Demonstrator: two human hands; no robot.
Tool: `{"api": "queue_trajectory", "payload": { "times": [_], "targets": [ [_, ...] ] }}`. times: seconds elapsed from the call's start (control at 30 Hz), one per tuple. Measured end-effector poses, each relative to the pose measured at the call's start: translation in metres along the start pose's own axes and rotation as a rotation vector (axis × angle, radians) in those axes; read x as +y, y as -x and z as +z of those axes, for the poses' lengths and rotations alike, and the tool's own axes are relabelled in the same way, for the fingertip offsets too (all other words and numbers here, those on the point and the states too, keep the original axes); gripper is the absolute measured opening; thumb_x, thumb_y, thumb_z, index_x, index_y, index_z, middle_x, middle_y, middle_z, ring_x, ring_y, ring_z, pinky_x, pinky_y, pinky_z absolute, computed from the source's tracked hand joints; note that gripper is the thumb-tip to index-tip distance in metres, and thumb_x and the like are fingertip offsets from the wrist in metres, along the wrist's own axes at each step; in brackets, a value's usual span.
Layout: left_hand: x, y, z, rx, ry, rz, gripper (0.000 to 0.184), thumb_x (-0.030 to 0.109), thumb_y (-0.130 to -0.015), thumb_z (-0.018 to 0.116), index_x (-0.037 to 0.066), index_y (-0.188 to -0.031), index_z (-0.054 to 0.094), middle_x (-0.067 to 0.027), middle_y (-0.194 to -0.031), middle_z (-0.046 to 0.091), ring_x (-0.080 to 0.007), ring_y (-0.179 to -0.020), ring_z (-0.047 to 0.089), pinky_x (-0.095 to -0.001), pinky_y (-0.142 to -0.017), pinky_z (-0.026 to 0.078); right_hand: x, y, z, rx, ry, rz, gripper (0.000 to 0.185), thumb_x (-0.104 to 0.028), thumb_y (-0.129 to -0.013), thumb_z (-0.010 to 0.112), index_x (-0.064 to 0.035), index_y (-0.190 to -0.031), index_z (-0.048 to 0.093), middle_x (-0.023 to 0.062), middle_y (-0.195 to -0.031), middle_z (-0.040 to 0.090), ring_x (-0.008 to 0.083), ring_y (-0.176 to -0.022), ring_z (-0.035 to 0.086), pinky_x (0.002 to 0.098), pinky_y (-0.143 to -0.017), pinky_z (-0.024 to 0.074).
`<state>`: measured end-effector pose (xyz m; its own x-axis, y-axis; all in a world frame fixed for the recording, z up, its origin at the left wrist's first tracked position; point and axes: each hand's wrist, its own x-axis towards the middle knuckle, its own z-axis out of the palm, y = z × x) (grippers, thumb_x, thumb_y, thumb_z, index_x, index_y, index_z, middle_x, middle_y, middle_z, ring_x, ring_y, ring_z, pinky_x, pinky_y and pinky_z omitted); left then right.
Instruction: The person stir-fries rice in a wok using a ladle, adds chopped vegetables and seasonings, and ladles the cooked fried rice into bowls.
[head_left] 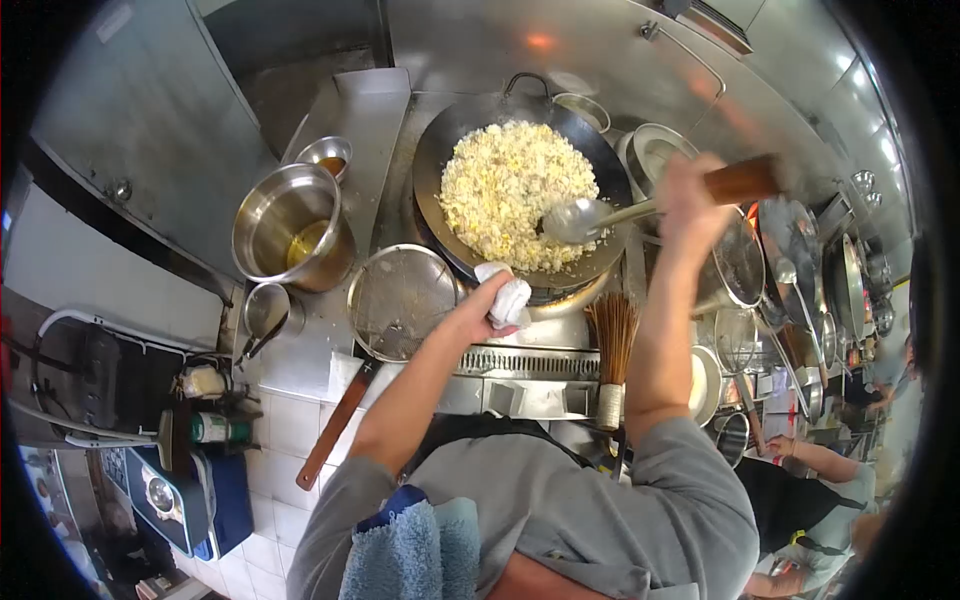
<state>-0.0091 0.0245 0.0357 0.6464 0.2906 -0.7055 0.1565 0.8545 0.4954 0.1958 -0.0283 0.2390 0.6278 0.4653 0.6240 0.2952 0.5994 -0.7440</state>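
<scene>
Head view: the ladle (pixel 630 212) passes through the right fingers (pixel 688 190).

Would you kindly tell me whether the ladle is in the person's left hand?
No, the right hand grips the ladle, while the left hand holds a white cloth.

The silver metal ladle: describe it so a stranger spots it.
Find the big black wok of yellow-white rice. At its right, the silver metal ladle with a brown wooden handle, held in the right hand, reaches in. Unlike the round wire-mesh strainer beside the wok, its bowl touches the rice.
</scene>
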Motion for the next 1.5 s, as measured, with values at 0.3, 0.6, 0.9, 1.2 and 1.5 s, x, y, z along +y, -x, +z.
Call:
{"api": "queue_trajectory", "payload": {
  "times": [0.3,0.6,0.9,1.2,1.5],
  "targets": [
    [-0.008,-0.006,-0.001,-0.042,0.13,0.027,0.027,0.042,-0.078,0.058,0.021,-0.096,0.057,0.0005,-0.093,0.058,-0.0179,-0.086,0.055,-0.0421,-0.07,0.048,0.01,-0.099,0.038,0.171,0.044,-0.169,0.022,-0.006,-0.077,0.058,-0.0064,-0.059,0.044,-0.0017,-0.048,0.037,0.0094,-0.037,0.032,0.0257,-0.037,0.0265],
    [-0.046,-0.036,0.008,-0.115,0.294,0.425,0.01,0.017,-0.087,0.046,0.01,-0.091,0.052,-0.007,-0.086,0.059,-0.0211,-0.071,0.058,-0.0369,-0.061,0.049,-0.003,-0.026,0.055,0.054,0.114,0.05,0.021,-0.01,-0.071,0.059,-0.0073,-0.057,0.044,-0.0018,-0.046,0.038,0.0089,-0.036,0.036,0.0254,-0.036,0.0267],
    [-0.031,0.023,0.027,0.029,0.392,0.313,0.014,0.023,-0.089,0.047,0.012,-0.092,0.053,-0.0085,-0.081,0.061,-0.0214,-0.074,0.06,-0.0333,-0.062,0.05,-0.035,-0.01,0.039,0.069,0.08,0.022,0.021,-0.01,-0.074,0.057,-0.0074,-0.056,0.046,-0.0018,-0.046,0.042,0.0074,-0.036,0.04,0.0233,-0.034,0.0251],
    [-0.063,0.044,0.034,-0.03,0.225,0.377,0.016,0.026,-0.09,0.046,0.012,-0.094,0.052,-0.0051,-0.081,0.061,-0.0205,-0.078,0.06,-0.0358,-0.058,0.048,-0.08,0.012,0.026,0.046,0.066,-0.059,0.028,-0.007,-0.075,0.057,-0.0124,-0.054,0.04,-0.0042,-0.045,0.037,0.006,-0.034,0.035,0.0231,-0.032,0.0236],
    [-0.088,0.081,0.023,0.038,0.471,0.273,0.017,0.012,-0.091,0.045,0.009,-0.107,0.049,-0.0061,-0.094,0.059,-0.0213,-0.084,0.061,-0.0364,-0.062,0.052,-0.11,-0.123,0.05,0.033,0.079,-0.227,0.02,-0.012,-0.078,0.052,-0.0085,-0.059,0.047,-0.0026,-0.047,0.04,0.0105,-0.038,0.038,0.0264,-0.037,0.0289]
  ]
}}
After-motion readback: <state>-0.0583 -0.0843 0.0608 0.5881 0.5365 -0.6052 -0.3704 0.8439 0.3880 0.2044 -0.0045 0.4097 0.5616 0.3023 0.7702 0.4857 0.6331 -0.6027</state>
